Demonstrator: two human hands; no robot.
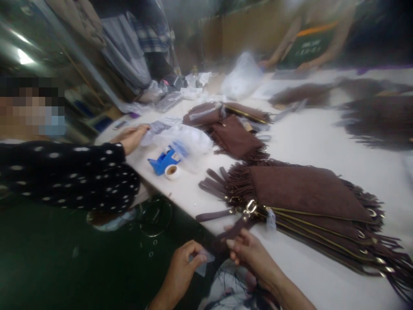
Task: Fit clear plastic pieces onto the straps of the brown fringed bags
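My left hand (183,263) is at the table's near edge, fingers pinched on a small clear plastic piece (203,261). Close to its right, my right hand (250,252) grips the end of a brown strap (232,230) that runs up to a metal clasp (250,206) on a stack of brown fringed suede bags (306,196). The two hands almost touch.
A person in a black dotted sleeve (74,172) reaches a hand (132,137) toward clear plastic bags (183,137) at the left. A blue tape dispenser (164,159) and tape roll (172,171) lie nearby. More brown bags (230,129) lie farther back on the white table (306,133). Another person (309,43) stands at the far side.
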